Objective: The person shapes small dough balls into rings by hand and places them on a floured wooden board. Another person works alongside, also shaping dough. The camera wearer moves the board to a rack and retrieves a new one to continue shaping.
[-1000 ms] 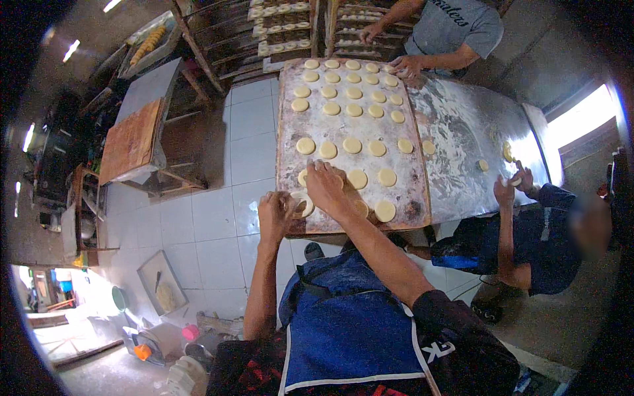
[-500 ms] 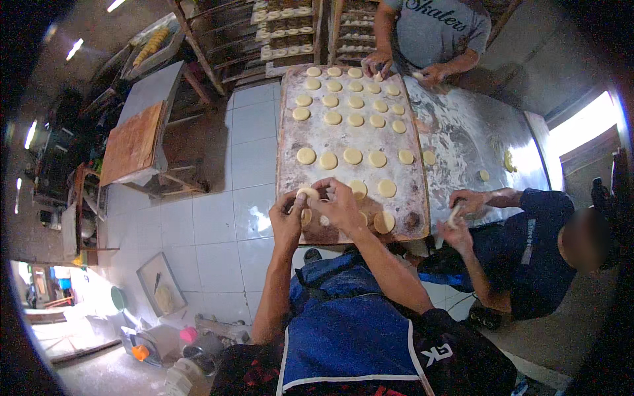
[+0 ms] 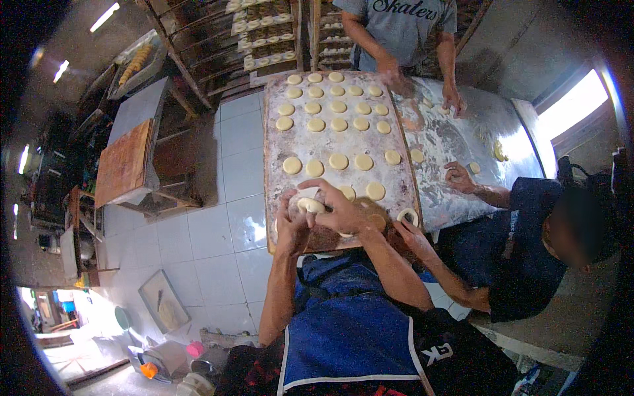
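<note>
Between my hands, above the near edge of a floured board, is a pale piece of dough, rounded and seemingly bent. My left hand curls its fingers around the dough's left side. From the right, my right hand grips the same piece with thumb and fingers. Whether it has a hole is hidden by the fingers. Flat round dough discs lie in rows on the board beyond my hands, and a few lie partly hidden beneath them.
A co-worker at right holds a dough ring over the board's near right corner. Another person stands at the far end, hands over a floured metal table. Racks of dough rings stand behind. A tray lies on the tiled floor.
My fingers have shifted around the dough, which now looks tilted. The right co-worker's hands have parted, one bringing a ring to the board. The far person's hands have moved over the metal table.
</note>
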Available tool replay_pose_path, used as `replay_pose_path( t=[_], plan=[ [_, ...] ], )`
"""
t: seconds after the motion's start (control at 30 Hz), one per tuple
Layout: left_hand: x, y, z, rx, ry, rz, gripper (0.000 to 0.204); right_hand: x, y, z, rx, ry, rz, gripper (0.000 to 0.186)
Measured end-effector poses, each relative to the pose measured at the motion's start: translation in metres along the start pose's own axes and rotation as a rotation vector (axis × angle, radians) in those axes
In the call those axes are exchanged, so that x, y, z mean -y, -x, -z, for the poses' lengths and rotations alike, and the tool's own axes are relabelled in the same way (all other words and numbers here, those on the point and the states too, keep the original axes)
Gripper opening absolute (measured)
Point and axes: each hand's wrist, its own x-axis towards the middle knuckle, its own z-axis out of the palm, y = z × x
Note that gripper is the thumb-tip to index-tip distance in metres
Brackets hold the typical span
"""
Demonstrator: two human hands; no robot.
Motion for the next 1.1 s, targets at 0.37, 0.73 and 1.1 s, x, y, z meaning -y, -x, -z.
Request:
replay_pose_path(
  t=[0.37,0.73,1.1],
  plan=[
    [-0.001,-0.02,-0.014,-0.178,-0.316,-0.125,0.02,-0.038,-0.003,-0.006,-0.404,-0.162,-0.121,0.051],
    [0.046,-0.039,-0.014,-0.241,-0.794,-0.562,0.036,-0.03,-0.004,-0.019,-0.515,0.324,-0.278,0.046],
    [0.079,-0.043,0.01,0.218,0.432,-0.368,0.034,-0.039,0.023,-0.018,-0.337,0.577,-0.167,0.038]
  ],
)
